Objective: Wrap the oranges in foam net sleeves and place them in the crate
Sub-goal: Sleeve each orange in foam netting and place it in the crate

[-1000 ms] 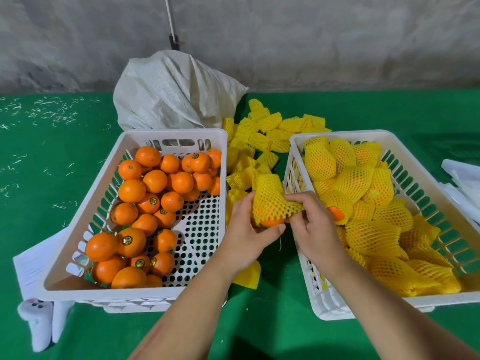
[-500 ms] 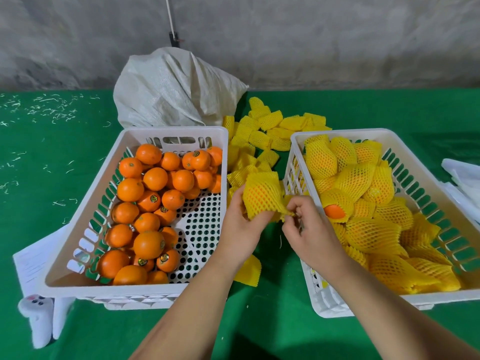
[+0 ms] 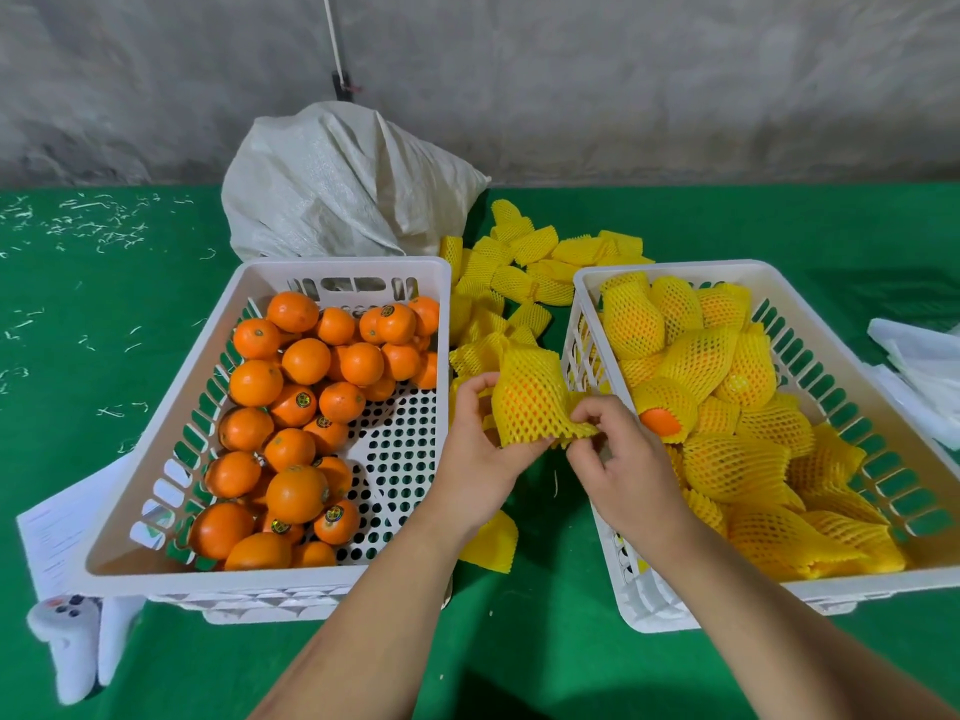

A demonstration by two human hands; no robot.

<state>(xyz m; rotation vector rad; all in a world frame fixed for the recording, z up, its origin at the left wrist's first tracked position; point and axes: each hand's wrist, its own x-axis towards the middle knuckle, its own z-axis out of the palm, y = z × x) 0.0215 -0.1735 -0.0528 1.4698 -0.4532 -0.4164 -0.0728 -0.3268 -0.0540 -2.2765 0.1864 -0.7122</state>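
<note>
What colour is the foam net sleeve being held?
Yellow, diamond mesh foam net sleeve; head view.

white woven sack against grey wall | green table cover | papers under left edge | white plastic bags far right

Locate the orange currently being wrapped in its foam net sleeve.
In the head view it sits centre frame: the sleeved orange is held by both hands, left hand and right hand, between the two crates.
</note>
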